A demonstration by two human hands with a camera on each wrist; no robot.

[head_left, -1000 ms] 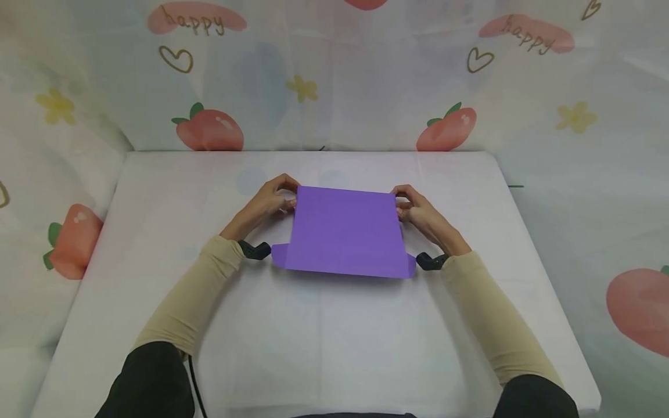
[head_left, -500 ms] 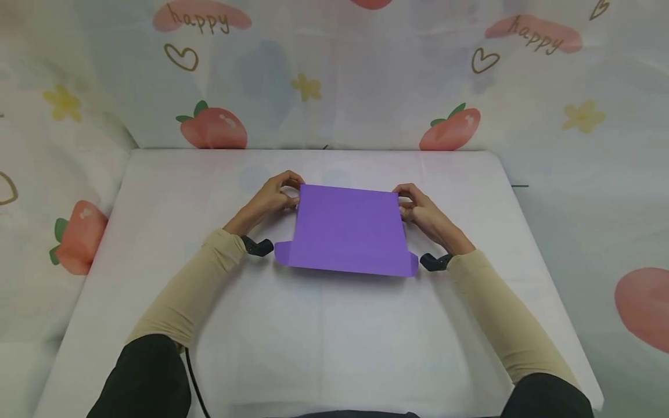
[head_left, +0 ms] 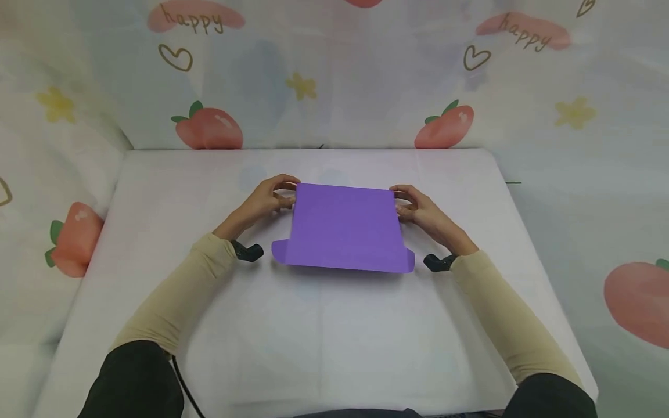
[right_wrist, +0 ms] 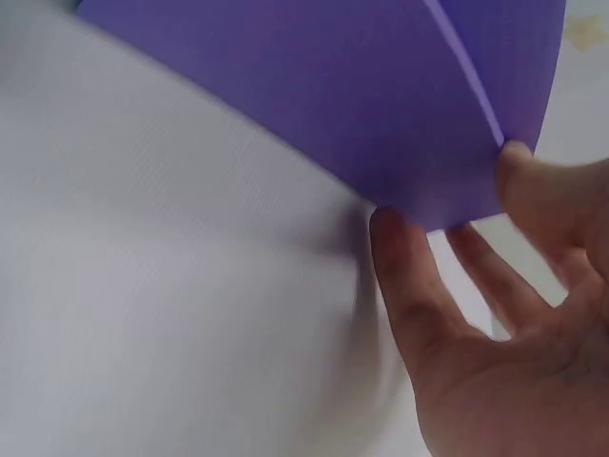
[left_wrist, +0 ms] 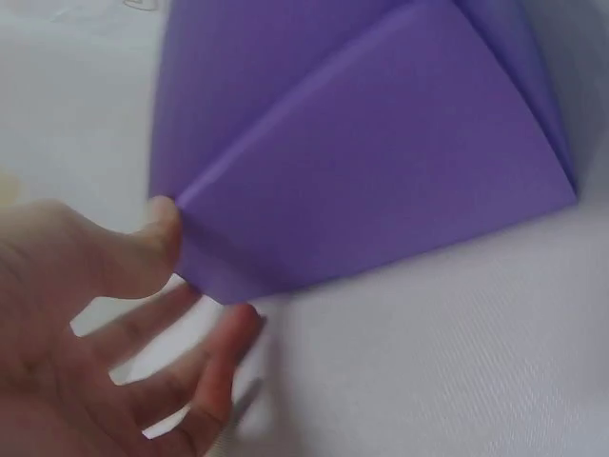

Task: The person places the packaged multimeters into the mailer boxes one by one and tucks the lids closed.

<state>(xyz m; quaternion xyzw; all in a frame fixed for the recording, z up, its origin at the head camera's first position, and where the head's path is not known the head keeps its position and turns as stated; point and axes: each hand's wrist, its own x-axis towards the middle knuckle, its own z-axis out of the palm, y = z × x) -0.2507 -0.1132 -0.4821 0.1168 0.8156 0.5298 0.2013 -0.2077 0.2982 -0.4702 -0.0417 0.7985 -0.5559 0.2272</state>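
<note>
Outward from the purple folding box, the left wrist camera and right wrist camera have shifted slightly since half a second ago, leaving small gaps beside its tabs; the box itself has hardly moved. From my remote feed I see it over the worktop, its broad panel facing up, with a tab sticking out at each end of its near edge. One left hand is at the box's far left corner, one right hand at its far right corner. On each, the thumb lies against the box's side and the fingers reach to its lower edge, so I read both as light pinches holding the corners. Matching corners were probably chosen to steady the box evenly and leave its broad panel uncovered. Shadow falls beneath the box's near edge; whether the whole box is lifted, I cannot tell. Beyond the box is a fruit-printed backdrop.
</note>
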